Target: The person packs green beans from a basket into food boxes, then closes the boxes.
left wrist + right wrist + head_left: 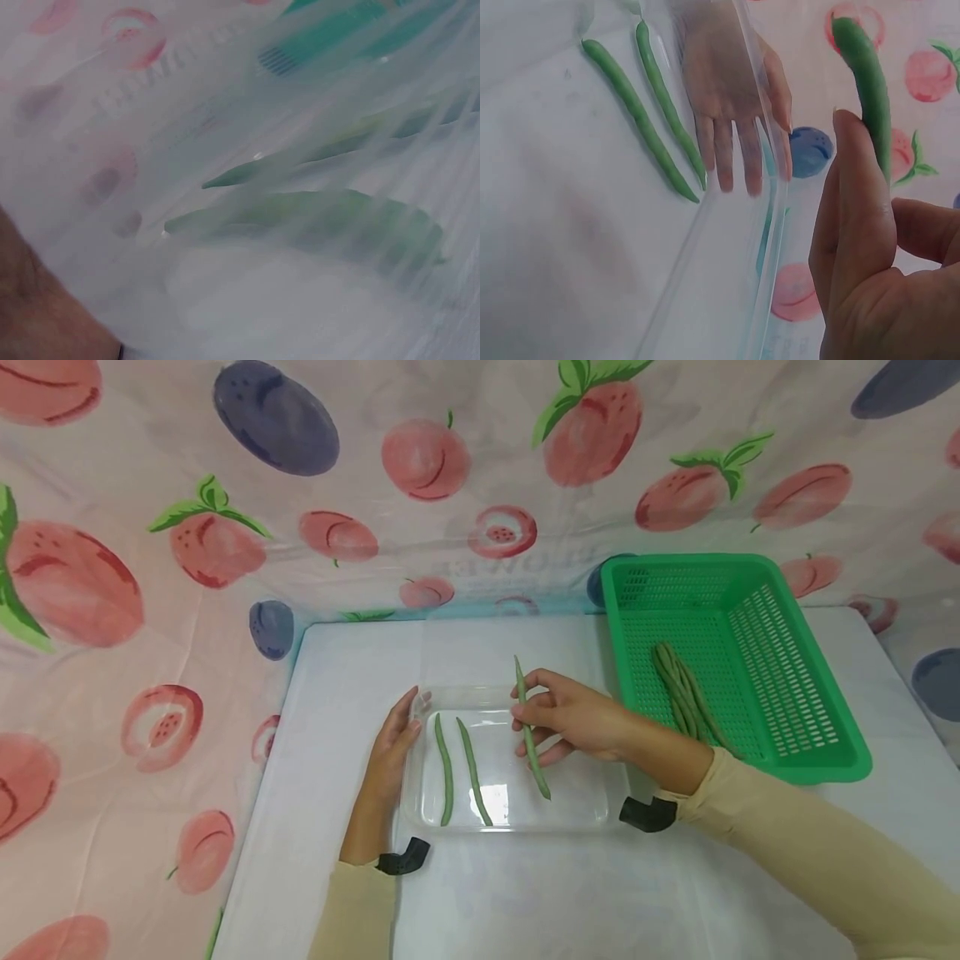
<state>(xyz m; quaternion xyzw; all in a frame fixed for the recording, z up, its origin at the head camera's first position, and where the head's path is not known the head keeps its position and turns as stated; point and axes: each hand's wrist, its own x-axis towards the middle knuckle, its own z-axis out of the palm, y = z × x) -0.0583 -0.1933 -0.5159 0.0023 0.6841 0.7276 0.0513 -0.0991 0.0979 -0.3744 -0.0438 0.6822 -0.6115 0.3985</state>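
Observation:
A clear plastic container (555, 814) stands on the table, with two green beans (445, 768) (474, 770) lying lengthwise side by side in its left part. Above its middle, my right hand (573, 714) pinches another green bean (533, 747) between thumb and fingers; the right wrist view shows one end of this bean (866, 71) rising past the fingertips. My left hand (390, 747) rests against the container's left side. Through the clear wall, the right wrist view shows that hand's fingers (724, 154) straight. Only a strip of left wrist (45, 300) enters the left wrist view.
A green plastic basket (757, 693) stands at the right of the table, holding a bunch of green beans (682, 689) partly covered by the right forearm. A fruit-printed sheet (337, 585) hangs behind and to the left of the white tabletop (525, 893).

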